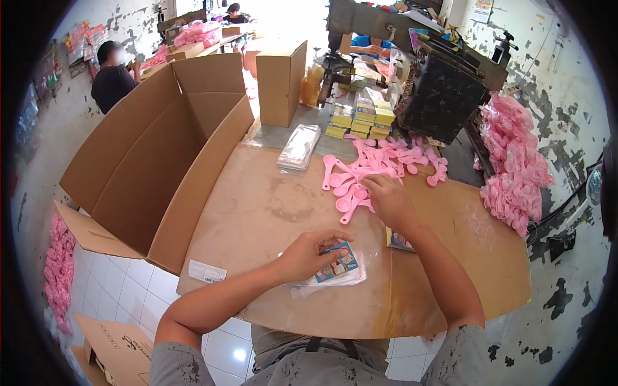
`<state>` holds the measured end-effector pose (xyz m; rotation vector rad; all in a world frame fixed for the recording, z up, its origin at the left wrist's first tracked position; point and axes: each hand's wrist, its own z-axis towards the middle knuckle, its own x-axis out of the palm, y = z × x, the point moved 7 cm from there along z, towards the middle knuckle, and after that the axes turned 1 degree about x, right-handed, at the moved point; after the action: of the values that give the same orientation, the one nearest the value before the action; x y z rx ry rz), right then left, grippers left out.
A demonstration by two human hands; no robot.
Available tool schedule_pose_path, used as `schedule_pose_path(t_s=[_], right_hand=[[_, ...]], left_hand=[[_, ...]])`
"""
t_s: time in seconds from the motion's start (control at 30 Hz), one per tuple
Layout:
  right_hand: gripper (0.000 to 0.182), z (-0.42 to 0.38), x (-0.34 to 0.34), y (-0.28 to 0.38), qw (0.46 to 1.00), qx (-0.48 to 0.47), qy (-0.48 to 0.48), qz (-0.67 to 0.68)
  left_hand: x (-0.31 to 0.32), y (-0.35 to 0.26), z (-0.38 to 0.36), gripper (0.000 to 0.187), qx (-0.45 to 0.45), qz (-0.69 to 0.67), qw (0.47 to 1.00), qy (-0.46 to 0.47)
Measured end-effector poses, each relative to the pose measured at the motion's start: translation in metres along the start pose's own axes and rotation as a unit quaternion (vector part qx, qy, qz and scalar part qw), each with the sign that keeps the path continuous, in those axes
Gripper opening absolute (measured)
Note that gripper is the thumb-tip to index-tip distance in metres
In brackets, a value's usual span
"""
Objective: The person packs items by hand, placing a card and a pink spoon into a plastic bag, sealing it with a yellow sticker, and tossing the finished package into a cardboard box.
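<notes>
My left hand (pixel 310 256) is low over the front of the table, fingers curled and thumb pressed on a blue printed card (pixel 337 265). Beneath that card lies a stack of clear plastic bags (pixel 355 276). Farther forward, my right hand (pixel 390 201) reaches into a loose pile of pink plastic spoons (pixel 351 193), its fingertips drawn together at a spoon on the near side of the pile. The fingers partly cover that spoon. Beside my right forearm, a small stack of printed cards (pixel 400 240) is partly hidden.
A large open cardboard box (pixel 212 186) stands left of the table. Behind the spoons are bundled card stacks (pixel 364 116), packed plastic bags (pixel 299 147) and a dark machine (pixel 441 96). Bagged pink spoons (pixel 512 167) hang at the right. Other people sit farther back.
</notes>
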<state>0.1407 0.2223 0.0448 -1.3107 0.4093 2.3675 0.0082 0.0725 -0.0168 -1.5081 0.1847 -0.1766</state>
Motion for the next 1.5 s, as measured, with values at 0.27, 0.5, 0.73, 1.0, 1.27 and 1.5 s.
schedule_pose_path(t_s=[0.27, 0.5, 0.73, 1.0, 1.27, 1.5], right_hand=[[0.03, 0.017, 0.005, -0.007, 0.999, -0.011, 0.036, 0.018], [0.023, -0.005, -0.06, 0.007, 0.96, 0.055, -0.194, 0.192], [0.029, -0.043, -0.046, 0.016, 0.772, 0.26, -0.148, 0.56], [0.035, -0.044, -0.026, 0.03, 0.76, 0.253, -0.163, 0.577], [0.034, -0.055, -0.008, 0.054, 0.774, 0.214, -0.142, 0.579], [0.017, -0.041, -0.025, 0.052, 0.732, 0.187, -0.027, 0.655]], left_hand=[[-0.007, 0.009, 0.005, 0.033, 0.009, -0.036, 0.999, -0.003], [-0.012, -0.005, 0.002, 0.033, 0.012, -0.096, 0.995, -0.032], [-0.011, -0.011, 0.002, 0.036, 0.014, -0.103, 0.993, -0.049], [-0.007, -0.002, 0.001, 0.034, -0.01, -0.096, 0.995, -0.033], [-0.011, -0.001, 0.002, 0.035, -0.05, -0.094, 0.994, -0.025], [-0.01, -0.008, 0.0, 0.035, -0.028, -0.154, 0.988, 0.018]])
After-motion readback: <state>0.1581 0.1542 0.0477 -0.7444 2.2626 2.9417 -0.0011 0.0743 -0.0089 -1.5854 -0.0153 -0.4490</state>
